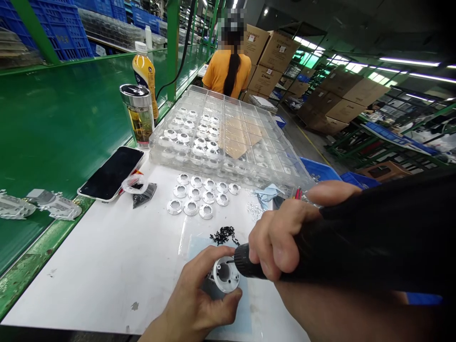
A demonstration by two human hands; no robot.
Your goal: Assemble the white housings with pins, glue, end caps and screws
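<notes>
On the white table (89,285), a clear plastic tray (249,142) is set toward the far edge, and both hands work by the near edge. A round metal fitting (225,274) is held firmly by the curled left hand (194,304). A black electric screwdriver (356,251) is fully grasped by the right hand (281,237), its bit at the fitting, just below loose black screws (224,235).

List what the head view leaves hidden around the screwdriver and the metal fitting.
Head view:
Tip of the black electric screwdriver: hidden by the round metal fitting it meets.
Underside of the fitting: hidden by the left hand.
Rear of the screwdriver: hidden by the right hand and cut off by the right edge.
Loose black screws: too small to count.
</notes>
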